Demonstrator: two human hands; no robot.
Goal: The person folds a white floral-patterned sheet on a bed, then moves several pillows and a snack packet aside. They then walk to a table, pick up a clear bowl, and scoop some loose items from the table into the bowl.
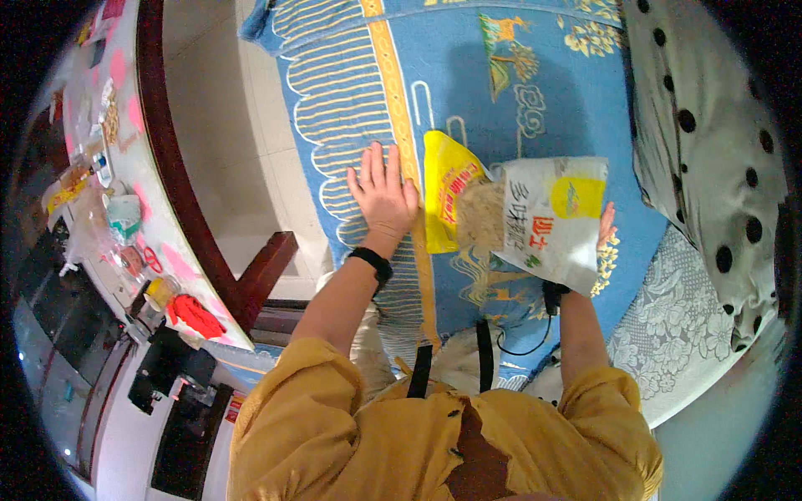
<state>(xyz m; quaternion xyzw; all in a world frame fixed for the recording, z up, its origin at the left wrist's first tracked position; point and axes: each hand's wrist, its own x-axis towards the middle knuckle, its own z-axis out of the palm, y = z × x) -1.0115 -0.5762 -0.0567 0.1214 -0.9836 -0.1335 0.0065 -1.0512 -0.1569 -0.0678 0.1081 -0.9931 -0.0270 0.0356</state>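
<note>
While the R wrist, w/ its black band (553, 294) and thin cable (539, 349), comes in at the near edge of the big white-and-yellow bag (555, 221), the R hand (607, 224) is mostly hidden behind it; only what look like fingers show past the bag's R side, so can't tell if that grip pinches or just props. Prob. it's there to bear the wt. & keep the printed face turned up. The bag's over the blue blanket (451, 67), in front of the torso; a clear window shows pale-brown contents (482, 213), type unclear. Can't tell if it's open. L hand (383, 190) is palm-down on the blanket, fingers spread, nothing held, just beside the bag's yellow end, prob. for support. Farther off L, a pink-spotted white counter (163, 221) carries a yellow jar (160, 292), contents n/a from here, a red bundle (197, 317) & a teal-and-white container (125, 215), insides likewise unclear.
</note>
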